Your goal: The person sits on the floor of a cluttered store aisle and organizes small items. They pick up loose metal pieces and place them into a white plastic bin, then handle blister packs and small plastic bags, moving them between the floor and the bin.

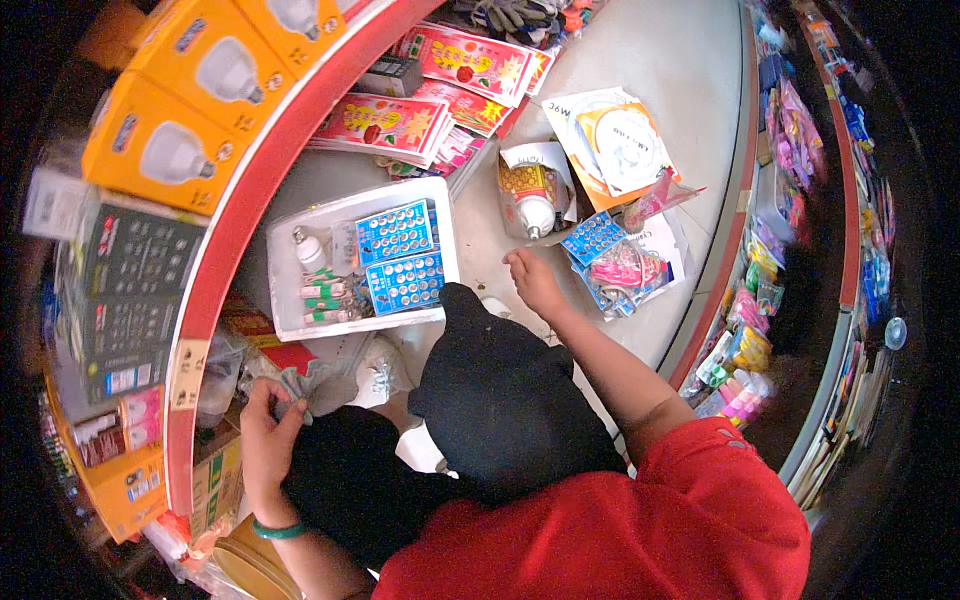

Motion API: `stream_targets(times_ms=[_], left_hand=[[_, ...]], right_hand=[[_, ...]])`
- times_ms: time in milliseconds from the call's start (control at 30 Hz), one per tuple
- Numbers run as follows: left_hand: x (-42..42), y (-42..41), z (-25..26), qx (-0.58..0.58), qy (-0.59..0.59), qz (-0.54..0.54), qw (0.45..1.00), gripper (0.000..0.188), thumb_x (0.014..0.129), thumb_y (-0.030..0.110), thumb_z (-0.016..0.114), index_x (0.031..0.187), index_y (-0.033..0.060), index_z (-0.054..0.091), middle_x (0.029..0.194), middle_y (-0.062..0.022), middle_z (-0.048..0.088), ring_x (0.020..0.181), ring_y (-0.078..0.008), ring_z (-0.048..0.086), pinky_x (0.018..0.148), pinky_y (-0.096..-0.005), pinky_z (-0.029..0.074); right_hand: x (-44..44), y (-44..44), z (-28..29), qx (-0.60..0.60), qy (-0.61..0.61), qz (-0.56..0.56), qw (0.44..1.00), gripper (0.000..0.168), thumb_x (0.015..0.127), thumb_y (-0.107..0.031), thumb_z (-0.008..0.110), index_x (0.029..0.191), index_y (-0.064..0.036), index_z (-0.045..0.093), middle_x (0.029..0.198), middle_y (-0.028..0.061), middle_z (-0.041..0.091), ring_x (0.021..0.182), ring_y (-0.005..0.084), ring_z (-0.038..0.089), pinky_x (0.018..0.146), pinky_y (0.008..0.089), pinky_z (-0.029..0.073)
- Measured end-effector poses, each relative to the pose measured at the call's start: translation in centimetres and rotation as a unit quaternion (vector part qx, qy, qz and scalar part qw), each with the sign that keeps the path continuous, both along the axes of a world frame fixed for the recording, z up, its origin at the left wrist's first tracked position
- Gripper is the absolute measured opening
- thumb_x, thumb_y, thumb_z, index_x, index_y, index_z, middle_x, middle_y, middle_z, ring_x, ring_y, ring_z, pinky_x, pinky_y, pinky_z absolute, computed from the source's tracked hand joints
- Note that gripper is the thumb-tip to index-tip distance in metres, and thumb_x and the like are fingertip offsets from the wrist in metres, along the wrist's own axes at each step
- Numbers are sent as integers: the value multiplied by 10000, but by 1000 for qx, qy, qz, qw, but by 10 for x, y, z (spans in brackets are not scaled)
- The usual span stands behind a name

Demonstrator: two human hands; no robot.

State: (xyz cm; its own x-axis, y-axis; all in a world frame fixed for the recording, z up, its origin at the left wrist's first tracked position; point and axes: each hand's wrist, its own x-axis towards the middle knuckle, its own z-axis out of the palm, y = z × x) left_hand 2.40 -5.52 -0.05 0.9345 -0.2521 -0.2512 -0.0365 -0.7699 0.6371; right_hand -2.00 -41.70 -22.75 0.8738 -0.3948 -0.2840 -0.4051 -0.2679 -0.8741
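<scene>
My left hand (pixel 268 439) pinches a thin grey cloth (pixel 301 381) beside my left knee, near the lower shelf. My right hand (pixel 534 281) hangs over the floor beyond my right knee, fingers loosely bent, holding nothing. Before me stands a white foam box (pixel 356 328) with blue cards of button cells (pixel 396 232), a white light bulb (pixel 308 251) and several small green-and-white items (pixel 324 300). Past my right hand lies a white bulb (pixel 535 214) in a patterned package. Right of that hand, another blue card of button cells (pixel 598 238) lies by a pink-and-white wrapped bundle (pixel 622 271).
Orange bulb boxes (pixel 174 146) and dark boxes (pixel 142 259) line the red-edged shelf (pixel 247 195) at left. Red printed packets (pixel 386 127) and gloves (pixel 510 15) lie ahead. An orange-and-white package (pixel 619 146) rests on the floor. Goods-filled shelving (pixel 720 307) runs along the right.
</scene>
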Motion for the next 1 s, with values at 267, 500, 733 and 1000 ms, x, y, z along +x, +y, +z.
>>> stream_targets(times_ms=[267,500,733,1000], left_hand=[[-12,2,5,-30,-16,-5,999,213,730,57,636,787,26,433,682,-75,474,642,-133,417,596,-283,389],[-18,18,-6,-42,-66,-26,997,212,729,78,638,805,19,449,704,-116,511,657,-216,487,625,-325,410],[-30,19,12,-4,-80,-20,997,240,717,104,654,808,17,450,699,-138,516,663,-241,493,635,-345,413],[-30,25,-3,-57,-78,-15,995,221,713,68,643,796,16,445,679,-141,517,638,-228,485,628,-337,419]], right_hand=[[39,39,95,0,-190,167,967,225,919,-192,448,954,-19,588,686,75,538,534,110,487,508,264,431],[82,67,73,-156,-160,403,888,207,842,-205,507,949,-70,623,889,145,629,827,304,603,752,374,474],[86,84,81,-222,-140,424,867,166,796,-194,513,845,-90,632,817,146,617,791,333,589,713,418,461],[117,124,155,-341,-68,490,799,215,782,-206,531,894,-83,666,833,175,632,814,344,602,726,435,473]])
